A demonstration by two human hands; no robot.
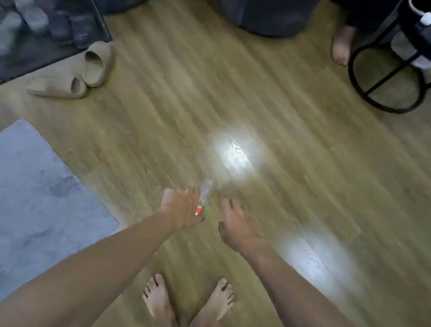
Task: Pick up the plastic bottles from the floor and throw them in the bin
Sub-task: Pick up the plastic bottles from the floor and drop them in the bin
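A clear plastic bottle (205, 192) with a red label is gripped in my left hand (181, 207); its clear end sticks out beyond my fingers over the wooden floor. My right hand (238, 228) hovers just to the right of the bottle, fingers spread, holding nothing. A dark round container (268, 6), possibly the bin, stands at the top centre; only its lower part shows. The picture is blurred by motion.
A grey rug (15, 206) lies at the lower left. Beige slippers (94, 67) sit beside a dark shoe rack (35, 10) at the upper left. A black round-framed stand (389, 77) is at the upper right, with another person's bare foot (342, 46) beside it. My bare feet (187, 307) are below.
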